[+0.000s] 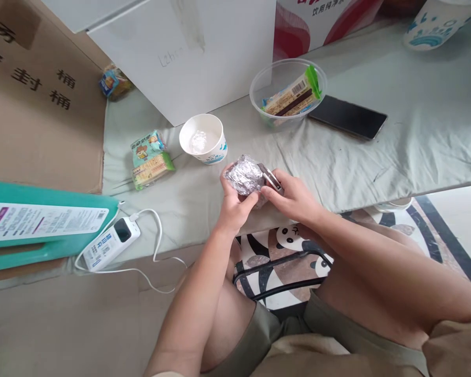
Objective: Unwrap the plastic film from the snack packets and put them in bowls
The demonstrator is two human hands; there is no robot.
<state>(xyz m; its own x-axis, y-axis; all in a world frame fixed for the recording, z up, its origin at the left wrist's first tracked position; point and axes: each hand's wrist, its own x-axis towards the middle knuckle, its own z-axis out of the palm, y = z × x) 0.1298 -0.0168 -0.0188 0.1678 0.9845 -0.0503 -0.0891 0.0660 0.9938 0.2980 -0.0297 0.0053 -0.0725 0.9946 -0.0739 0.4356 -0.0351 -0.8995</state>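
Observation:
My left hand [235, 207] is closed around a shiny, crinkled, foil-like bundle [244, 175], holding it above the front edge of the cloth. Between the fingers of my right hand [292, 196] is a small silver metal tool [270, 177] that looks like nail clippers; its tip lies against or very close to the bundle's right side. Whether it touches the wrapping, I cannot tell. Just behind the bundle stands a white paper cup [215, 153] with a clear crumpled piece [198, 141] inside. To its left lie packaged snacks [151, 159].
A clear plastic bowl [255, 107] holds wrapped snack bars, with a black phone [349, 118] beside it. White [220, 63] and cardboard [43, 131] boxes stand behind and left. A power bank [112, 243] with a looping white cable [159, 230] lies near the left front edge.

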